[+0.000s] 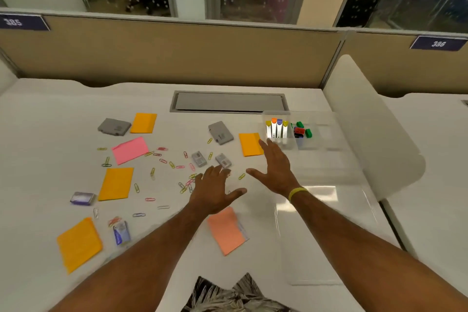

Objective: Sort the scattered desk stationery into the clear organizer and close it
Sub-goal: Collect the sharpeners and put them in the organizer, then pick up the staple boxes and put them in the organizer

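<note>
The clear plastic organizer (324,132) sat on the white surface (63,114) at two o'clock. It held white markers with coloured caps (277,130) and green and red clips (301,129). What seemed to be its clear lid (324,230) lay open toward five o'clock, though blur left that unsure. Sorting looked only partly done. Both grips were empty, fingers spread: the left hand (215,192) over the scattered coloured paper clips (174,165) at centre, the right hand (276,167) nearer the organizer. Next, I judged, the paper clips needed sweeping together before a pinch.

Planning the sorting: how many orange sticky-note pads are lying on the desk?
4: one orange pad back left, one beside the clear organizer, one middle left, one front left. None seems hidden.
</note>
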Tool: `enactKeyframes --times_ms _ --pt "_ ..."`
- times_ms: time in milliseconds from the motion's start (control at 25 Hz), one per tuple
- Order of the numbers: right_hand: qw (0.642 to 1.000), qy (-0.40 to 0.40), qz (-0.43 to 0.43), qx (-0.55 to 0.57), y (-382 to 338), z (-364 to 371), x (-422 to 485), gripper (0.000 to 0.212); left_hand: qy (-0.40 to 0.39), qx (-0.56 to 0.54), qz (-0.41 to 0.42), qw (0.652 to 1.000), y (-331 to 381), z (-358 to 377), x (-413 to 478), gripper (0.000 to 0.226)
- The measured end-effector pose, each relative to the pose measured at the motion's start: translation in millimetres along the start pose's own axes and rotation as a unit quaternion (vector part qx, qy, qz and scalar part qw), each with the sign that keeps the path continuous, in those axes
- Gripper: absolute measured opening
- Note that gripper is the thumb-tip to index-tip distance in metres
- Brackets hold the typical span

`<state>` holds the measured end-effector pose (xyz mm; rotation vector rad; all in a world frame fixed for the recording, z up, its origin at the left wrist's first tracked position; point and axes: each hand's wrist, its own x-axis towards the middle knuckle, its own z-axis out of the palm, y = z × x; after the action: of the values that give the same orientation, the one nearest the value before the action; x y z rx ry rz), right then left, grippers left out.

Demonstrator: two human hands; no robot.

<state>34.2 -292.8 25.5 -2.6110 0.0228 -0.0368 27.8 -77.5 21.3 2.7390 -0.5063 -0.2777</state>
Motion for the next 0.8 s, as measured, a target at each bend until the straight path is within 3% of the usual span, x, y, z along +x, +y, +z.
enactKeyframes --times_ms 200,480,800 --pt "0.998 -0.035 -0.051 -0.016 -39.3 34.9 -21.2 0.096 0.007 0.028 -0.031 0.999 -31.8 7.0 -32.6 0.098" --pt "0.993 -0.100 -0.046 -0.044 -60.1 80.0 -42.9 0.099 0.008 0.026 -0.069 0.997 -83.8 12.9 -70.1 0.110" --pt "0.987 -0.129 -0.089 -0.048 -109.6 108.7 -39.9 0.095 0.036 0.010 -0.065 0.997 -135.6 0.8 -96.0 0.097"
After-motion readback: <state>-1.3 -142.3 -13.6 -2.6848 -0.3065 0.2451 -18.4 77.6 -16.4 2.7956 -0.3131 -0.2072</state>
